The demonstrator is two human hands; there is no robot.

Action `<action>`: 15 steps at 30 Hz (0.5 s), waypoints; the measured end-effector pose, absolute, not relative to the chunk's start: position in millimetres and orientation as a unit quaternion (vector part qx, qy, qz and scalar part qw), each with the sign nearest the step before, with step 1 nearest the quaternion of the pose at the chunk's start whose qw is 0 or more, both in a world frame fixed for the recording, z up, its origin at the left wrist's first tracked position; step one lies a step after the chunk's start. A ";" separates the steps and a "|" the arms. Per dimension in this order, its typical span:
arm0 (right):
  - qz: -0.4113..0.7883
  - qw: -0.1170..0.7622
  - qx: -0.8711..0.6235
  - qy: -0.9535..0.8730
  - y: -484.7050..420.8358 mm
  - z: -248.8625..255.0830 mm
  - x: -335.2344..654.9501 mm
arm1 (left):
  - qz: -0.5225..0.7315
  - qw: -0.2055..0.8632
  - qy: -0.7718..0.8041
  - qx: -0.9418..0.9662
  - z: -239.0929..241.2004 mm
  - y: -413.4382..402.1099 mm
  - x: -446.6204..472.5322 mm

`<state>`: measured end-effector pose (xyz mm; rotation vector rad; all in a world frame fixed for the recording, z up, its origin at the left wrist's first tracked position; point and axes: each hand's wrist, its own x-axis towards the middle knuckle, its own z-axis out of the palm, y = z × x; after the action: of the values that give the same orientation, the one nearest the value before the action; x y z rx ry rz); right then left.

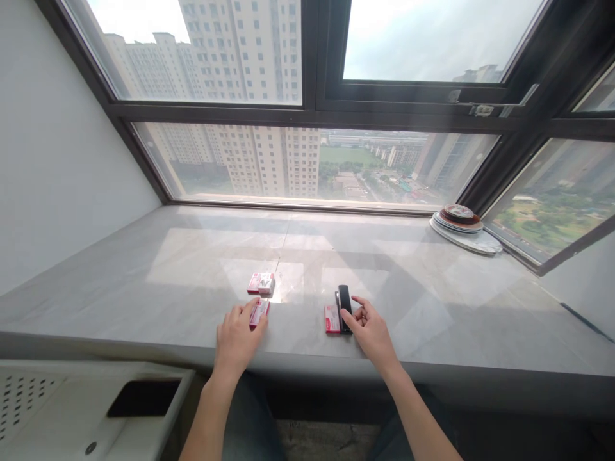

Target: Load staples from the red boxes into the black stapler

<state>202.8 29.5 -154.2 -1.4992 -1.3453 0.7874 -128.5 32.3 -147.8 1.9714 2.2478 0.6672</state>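
On the grey stone sill, my left hand (237, 336) has its thumb and fingers around a small red-and-white box (260, 312), which lies near the front edge. Just beyond it sit another flat red-and-white box (253, 282) and a small white box (266, 283), side by side. My right hand (371, 333) is at a black stapler (344, 301), thumb across it and curled fingers along its right side. The stapler points away from me. Against its left side lies a red-and-white box (331, 318). Printing on the boxes is too small to read.
A stack of round plates or mats (466, 240) stands at the sill's back right corner. Dark-framed windows (310, 115) rise behind the sill. A thin dark stick-like thing (586, 322) lies far right. Below left is a pale cabinet-like unit (72, 410) with a dark recess.
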 end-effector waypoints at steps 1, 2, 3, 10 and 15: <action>0.325 0.468 -0.610 -0.550 29.7 -154.6 203.2 | 0.217 0.053 0.712 0.666 -146.1 29.4 -126.0; 0.329 0.467 -0.609 -0.550 29.8 -154.6 203.9 | 0.218 0.072 0.688 0.689 -143.8 27.5 -124.2; 0.333 0.467 -0.607 -0.549 29.7 -154.5 204.8 | 0.220 0.100 0.660 0.711 -140.9 26.8 -123.1; 0.354 0.459 -0.600 -0.552 31.5 -156.0 207.6 | 0.232 0.237 0.544 0.771 -122.6 43.3 -99.7; 0.358 0.458 -0.595 -0.555 33.4 -158.5 208.1 | 0.289 0.219 0.504 0.784 -121.0 53.3 -39.5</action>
<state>208.1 33.4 -158.5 -1.4671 -1.3681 0.8810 -39.5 53.3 -121.0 2.1689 1.3946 0.7997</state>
